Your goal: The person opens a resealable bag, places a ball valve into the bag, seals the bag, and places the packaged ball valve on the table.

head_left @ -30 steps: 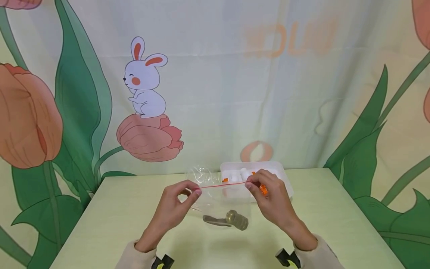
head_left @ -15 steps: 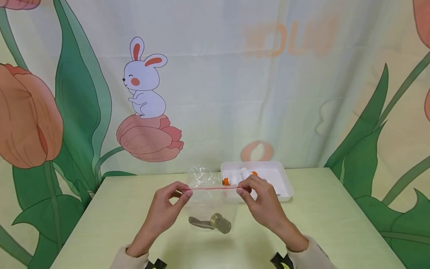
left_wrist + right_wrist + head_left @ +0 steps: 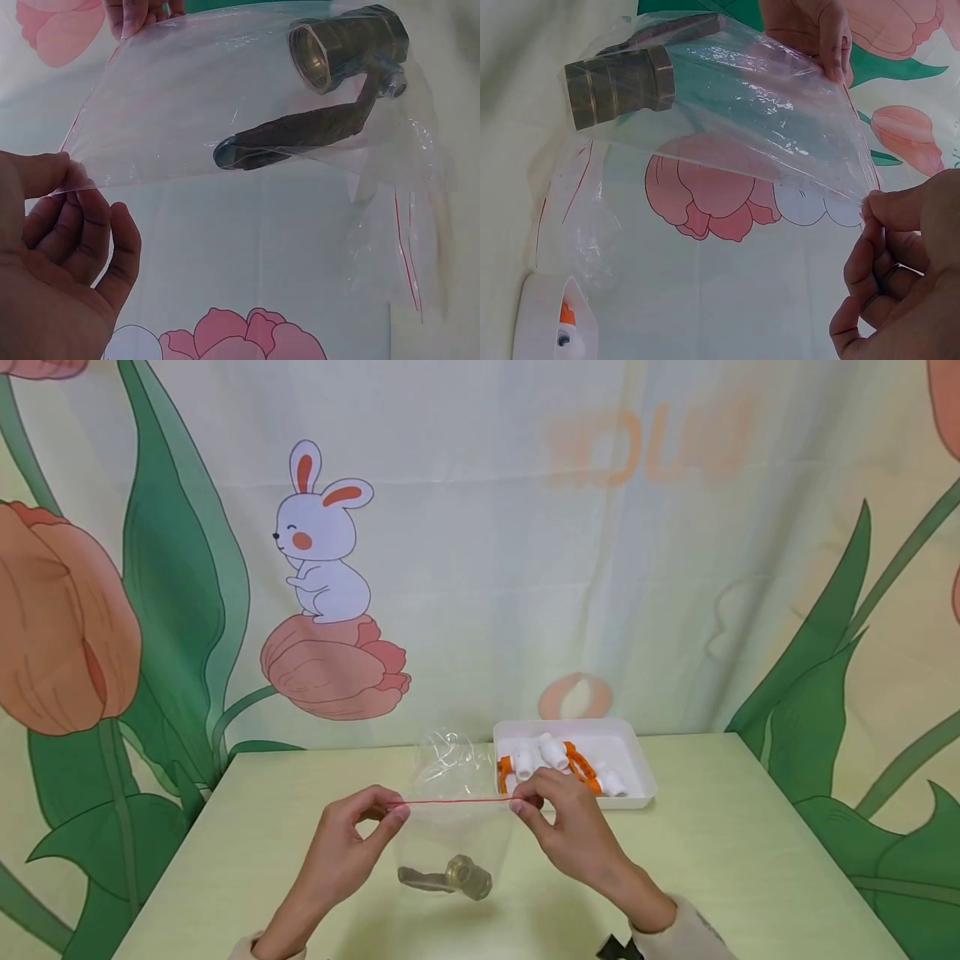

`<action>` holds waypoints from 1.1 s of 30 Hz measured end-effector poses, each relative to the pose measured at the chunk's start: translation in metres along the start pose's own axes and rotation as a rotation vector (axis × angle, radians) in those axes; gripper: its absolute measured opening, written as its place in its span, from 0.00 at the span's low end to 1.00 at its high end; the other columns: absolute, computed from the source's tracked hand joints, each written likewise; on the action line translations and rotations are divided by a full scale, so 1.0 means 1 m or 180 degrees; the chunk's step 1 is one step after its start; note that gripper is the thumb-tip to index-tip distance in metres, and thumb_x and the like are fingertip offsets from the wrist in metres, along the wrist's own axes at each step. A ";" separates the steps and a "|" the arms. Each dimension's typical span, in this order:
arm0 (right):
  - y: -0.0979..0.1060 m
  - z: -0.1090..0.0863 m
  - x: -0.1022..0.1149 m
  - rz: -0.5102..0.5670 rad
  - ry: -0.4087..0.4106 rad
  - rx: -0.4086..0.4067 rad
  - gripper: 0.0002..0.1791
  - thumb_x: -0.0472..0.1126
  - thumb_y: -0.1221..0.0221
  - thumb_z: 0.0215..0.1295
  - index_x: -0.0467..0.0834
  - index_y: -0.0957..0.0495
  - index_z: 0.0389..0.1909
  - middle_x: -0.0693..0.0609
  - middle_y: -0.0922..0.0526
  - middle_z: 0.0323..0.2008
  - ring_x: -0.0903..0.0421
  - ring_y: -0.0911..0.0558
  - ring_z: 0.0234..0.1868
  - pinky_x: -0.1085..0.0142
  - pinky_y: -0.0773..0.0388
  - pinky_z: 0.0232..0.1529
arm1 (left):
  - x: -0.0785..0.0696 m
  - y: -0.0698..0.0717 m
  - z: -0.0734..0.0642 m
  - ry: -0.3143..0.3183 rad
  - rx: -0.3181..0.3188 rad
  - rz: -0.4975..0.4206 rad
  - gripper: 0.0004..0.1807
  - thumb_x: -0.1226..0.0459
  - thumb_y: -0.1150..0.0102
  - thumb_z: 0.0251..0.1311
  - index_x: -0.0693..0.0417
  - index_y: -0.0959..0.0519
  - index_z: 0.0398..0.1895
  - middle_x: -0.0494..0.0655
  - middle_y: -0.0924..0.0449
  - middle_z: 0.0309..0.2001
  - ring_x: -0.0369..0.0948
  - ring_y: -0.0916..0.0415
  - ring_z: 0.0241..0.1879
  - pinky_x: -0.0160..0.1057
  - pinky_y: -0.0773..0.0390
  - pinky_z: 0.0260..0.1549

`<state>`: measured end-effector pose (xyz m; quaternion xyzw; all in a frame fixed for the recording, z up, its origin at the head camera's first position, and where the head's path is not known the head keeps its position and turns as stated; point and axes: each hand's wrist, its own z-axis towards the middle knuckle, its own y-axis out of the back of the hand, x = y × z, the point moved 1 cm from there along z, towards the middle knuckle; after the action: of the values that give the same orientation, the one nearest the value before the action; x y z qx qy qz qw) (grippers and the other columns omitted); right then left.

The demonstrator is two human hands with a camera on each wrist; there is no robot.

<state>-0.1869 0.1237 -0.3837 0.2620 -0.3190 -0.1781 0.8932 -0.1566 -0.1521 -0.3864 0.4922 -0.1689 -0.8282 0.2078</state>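
A clear zip bag [image 3: 450, 831] with a red seal line hangs stretched between both hands, just over the table. Inside it, at the bottom, lies a brass ball valve [image 3: 345, 52] with a dark lever handle [image 3: 300, 135]. My left hand [image 3: 348, 839] pinches the bag's left top corner between thumb and index finger. At the opposite top corner my right hand [image 3: 577, 827] pinches the bag the same way. In the left wrist view the other fingers [image 3: 124, 251] of the left hand are loosely bent below the corner. The red line runs straight from hand to hand.
Behind the right hand stands a white tray [image 3: 633, 768] holding several white plastic valves [image 3: 552, 752] with orange handles. More clear zip bags [image 3: 450, 760] lie on the table [image 3: 712, 860] left of the tray. A printed curtain [image 3: 480, 568] hangs along the back edge.
Both hands have moved left and toward the person, carrying the bag with the brass ball valve. The white valves in the tray now show more fully.
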 end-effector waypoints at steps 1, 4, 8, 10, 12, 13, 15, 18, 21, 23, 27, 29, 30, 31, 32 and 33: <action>-0.002 -0.001 0.001 0.0001 0.0008 0.0019 0.06 0.37 0.34 0.61 0.51 0.20 0.29 0.63 0.24 0.26 0.68 0.28 0.30 0.70 0.29 0.36 | 0.001 0.001 -0.002 0.0021 0.0009 0.0016 0.03 0.60 0.36 0.63 0.49 0.18 0.34 0.36 0.18 0.28 0.31 0.21 0.32 0.32 0.21 0.40; -0.008 -0.005 0.002 0.0000 0.0005 0.0091 0.05 0.38 0.34 0.61 0.51 0.20 0.29 0.64 0.24 0.26 0.69 0.27 0.30 0.70 0.30 0.36 | 0.005 0.005 -0.007 0.0116 0.0057 0.0087 0.03 0.60 0.36 0.62 0.49 0.18 0.34 0.34 0.19 0.27 0.31 0.21 0.31 0.33 0.22 0.39; -0.014 -0.009 0.005 0.0020 0.0010 0.0191 0.05 0.38 0.34 0.61 0.51 0.20 0.29 0.64 0.24 0.26 0.70 0.28 0.30 0.71 0.31 0.37 | 0.007 0.011 -0.014 0.0299 0.0186 0.0144 0.03 0.60 0.35 0.62 0.48 0.18 0.34 0.37 0.19 0.26 0.31 0.22 0.31 0.33 0.22 0.38; -0.017 -0.012 0.007 0.0027 0.0035 0.0227 0.05 0.39 0.34 0.61 0.51 0.20 0.29 0.65 0.25 0.25 0.71 0.28 0.30 0.71 0.31 0.37 | 0.008 0.014 -0.018 0.0338 0.0241 0.0144 0.03 0.60 0.36 0.62 0.48 0.18 0.34 0.39 0.18 0.27 0.31 0.22 0.31 0.33 0.22 0.39; -0.019 -0.015 0.008 0.0022 0.0074 0.0252 0.05 0.39 0.34 0.61 0.51 0.20 0.29 0.65 0.25 0.25 0.71 0.28 0.30 0.72 0.31 0.37 | 0.008 0.017 -0.021 0.0351 0.0290 0.0128 0.03 0.60 0.36 0.62 0.47 0.18 0.33 0.40 0.18 0.27 0.30 0.22 0.31 0.32 0.22 0.39; -0.020 -0.017 0.009 0.0017 0.0095 0.0261 0.05 0.39 0.34 0.61 0.51 0.20 0.29 0.65 0.25 0.25 0.71 0.28 0.30 0.72 0.31 0.37 | 0.009 0.018 -0.023 0.0341 0.0307 0.0121 0.03 0.59 0.36 0.62 0.46 0.18 0.33 0.39 0.18 0.27 0.30 0.22 0.31 0.32 0.22 0.39; -0.023 -0.020 0.011 0.0015 0.0131 0.0287 0.05 0.39 0.34 0.61 0.51 0.20 0.29 0.65 0.25 0.25 0.71 0.28 0.30 0.72 0.31 0.38 | 0.009 0.021 -0.027 0.0296 0.0343 0.0101 0.03 0.59 0.36 0.62 0.46 0.17 0.33 0.37 0.18 0.26 0.30 0.21 0.30 0.32 0.21 0.39; -0.025 -0.024 0.015 0.0022 0.0171 0.0331 0.06 0.39 0.34 0.61 0.52 0.21 0.29 0.66 0.26 0.25 0.71 0.28 0.30 0.72 0.31 0.38 | 0.008 0.026 -0.032 0.0241 0.0398 0.0100 0.03 0.60 0.36 0.63 0.45 0.18 0.32 0.35 0.18 0.26 0.29 0.22 0.29 0.33 0.21 0.38; -0.027 -0.027 0.019 0.0061 0.0196 0.0377 0.06 0.38 0.34 0.61 0.52 0.21 0.28 0.66 0.26 0.25 0.71 0.29 0.31 0.73 0.31 0.38 | 0.008 0.031 -0.035 0.0276 0.0497 0.0071 0.03 0.60 0.36 0.63 0.44 0.18 0.31 0.34 0.18 0.26 0.30 0.22 0.28 0.32 0.22 0.37; -0.029 -0.028 0.020 0.0073 0.0192 0.0422 0.06 0.38 0.34 0.61 0.52 0.20 0.28 0.66 0.25 0.25 0.71 0.29 0.31 0.74 0.31 0.38 | 0.009 0.033 -0.036 0.0372 0.0586 0.0021 0.03 0.60 0.36 0.62 0.44 0.18 0.30 0.35 0.18 0.26 0.31 0.23 0.27 0.32 0.22 0.35; -0.035 -0.031 0.017 0.0049 0.0126 0.0565 0.06 0.38 0.35 0.61 0.52 0.20 0.28 0.65 0.25 0.24 0.71 0.29 0.30 0.75 0.32 0.37 | 0.016 0.035 -0.035 0.0693 0.0821 -0.0077 0.05 0.59 0.36 0.62 0.49 0.18 0.31 0.40 0.20 0.27 0.33 0.23 0.27 0.31 0.24 0.32; -0.039 -0.032 0.015 0.0042 0.0068 0.0636 0.06 0.38 0.35 0.61 0.52 0.20 0.28 0.65 0.26 0.24 0.71 0.29 0.30 0.75 0.32 0.37 | 0.020 0.036 -0.035 0.0822 0.0913 -0.0092 0.05 0.59 0.37 0.63 0.51 0.18 0.32 0.42 0.21 0.27 0.33 0.23 0.27 0.31 0.24 0.31; -0.040 -0.033 0.014 0.0041 0.0051 0.0653 0.06 0.38 0.35 0.61 0.52 0.20 0.28 0.65 0.26 0.24 0.71 0.29 0.30 0.75 0.32 0.37 | 0.021 0.036 -0.035 0.0852 0.0939 -0.0090 0.06 0.60 0.37 0.63 0.51 0.18 0.32 0.43 0.21 0.27 0.33 0.23 0.27 0.32 0.24 0.31; -0.042 -0.033 0.013 0.0043 0.0038 0.0660 0.05 0.39 0.35 0.61 0.52 0.20 0.28 0.65 0.25 0.24 0.71 0.29 0.30 0.75 0.31 0.37 | 0.023 0.036 -0.035 0.0864 0.0947 -0.0083 0.06 0.60 0.37 0.63 0.52 0.18 0.32 0.44 0.21 0.27 0.34 0.23 0.27 0.32 0.24 0.31; -0.043 -0.032 0.013 0.0049 0.0024 0.0655 0.05 0.39 0.35 0.61 0.52 0.20 0.28 0.65 0.25 0.24 0.71 0.29 0.30 0.75 0.31 0.38 | 0.024 0.036 -0.035 0.0868 0.0932 -0.0076 0.06 0.60 0.37 0.63 0.52 0.18 0.32 0.44 0.20 0.27 0.34 0.23 0.27 0.32 0.24 0.31; -0.044 -0.032 0.012 0.0049 0.0010 0.0645 0.05 0.39 0.35 0.61 0.52 0.20 0.28 0.65 0.25 0.24 0.71 0.29 0.30 0.75 0.31 0.37 | 0.024 0.035 -0.035 0.0857 0.0906 -0.0067 0.05 0.60 0.37 0.63 0.51 0.18 0.32 0.44 0.20 0.27 0.34 0.23 0.27 0.31 0.25 0.31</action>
<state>-0.1638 0.0940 -0.4243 0.3489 -0.3359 -0.1377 0.8640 -0.1295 -0.1974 -0.4037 0.6247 -0.2499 -0.7248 0.1481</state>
